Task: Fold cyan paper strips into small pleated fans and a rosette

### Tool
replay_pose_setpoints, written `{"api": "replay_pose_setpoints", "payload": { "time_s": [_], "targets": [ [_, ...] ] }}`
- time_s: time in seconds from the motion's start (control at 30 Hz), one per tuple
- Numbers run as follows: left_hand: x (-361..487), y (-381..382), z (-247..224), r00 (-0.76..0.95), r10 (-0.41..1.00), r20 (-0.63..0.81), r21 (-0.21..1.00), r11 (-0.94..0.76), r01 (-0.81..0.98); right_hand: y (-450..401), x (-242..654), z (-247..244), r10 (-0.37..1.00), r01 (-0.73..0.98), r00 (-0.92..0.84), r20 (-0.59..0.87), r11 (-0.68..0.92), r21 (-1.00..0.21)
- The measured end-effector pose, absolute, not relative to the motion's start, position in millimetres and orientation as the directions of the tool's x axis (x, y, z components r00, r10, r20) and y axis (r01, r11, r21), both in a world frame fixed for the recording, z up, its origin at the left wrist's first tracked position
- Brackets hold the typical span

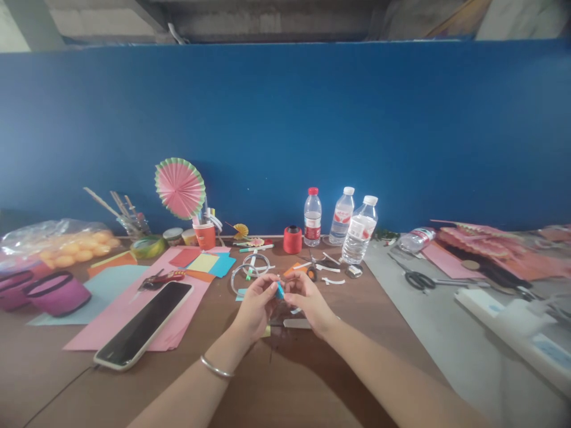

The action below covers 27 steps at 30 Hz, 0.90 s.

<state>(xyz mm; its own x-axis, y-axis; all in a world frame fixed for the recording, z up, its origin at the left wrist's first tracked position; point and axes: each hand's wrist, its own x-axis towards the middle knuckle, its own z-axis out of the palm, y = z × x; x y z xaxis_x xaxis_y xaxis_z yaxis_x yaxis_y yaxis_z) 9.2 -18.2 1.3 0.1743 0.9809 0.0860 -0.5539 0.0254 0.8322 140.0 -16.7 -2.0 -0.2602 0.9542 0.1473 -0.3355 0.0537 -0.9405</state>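
Note:
Over the middle of the brown table, my left hand [257, 304] and my right hand [313, 304] meet with fingertips pinched on a small piece of blue paper [280, 290]. The piece looks folded, and the fingers cover part of it. Below the hands lies a flat pale blade or strip [297, 323], its right end hidden by my right hand. A scrap of yellow paper [266, 331] is near my left hand. Behind the hands are a coil of clear tubing [236, 279], white paper strips [332, 282] and a red spool of thread [292, 240].
Three water bottles [358, 235] stand at the back right. To the left, a phone [145, 324] lies on pink paper [96, 333], with a red cup [205, 236] holding a pink paper fan [181, 189] behind. Scissors [419, 279] and a power strip [495, 312] occupy the grey surface.

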Motion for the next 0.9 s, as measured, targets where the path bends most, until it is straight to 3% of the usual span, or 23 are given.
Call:
{"api": "replay_pose_setpoints", "payload": {
  "time_s": [0.43,0.6,0.73,0.9],
  "targets": [
    [11,-23,4,0.28,0.953,0.119,0.859,0.043,-0.51,-15,138,-6,0.949,-0.392,-0.313,0.032,-0.098,-0.915],
    [13,-24,6,0.233,0.969,0.086,0.869,0.042,-0.493,-16,138,-8,0.964,-0.277,-0.233,0.13,0.062,-0.959],
    [8,-19,5,0.144,0.989,0.033,0.849,0.049,-0.527,-16,138,-11,0.954,-0.047,-0.144,0.262,0.258,-0.965],
    [-4,-8,0,0.041,0.997,-0.065,0.767,0.076,-0.637,-16,143,-8,0.925,0.161,-0.081,0.372,0.381,-0.911]
  ]
}}
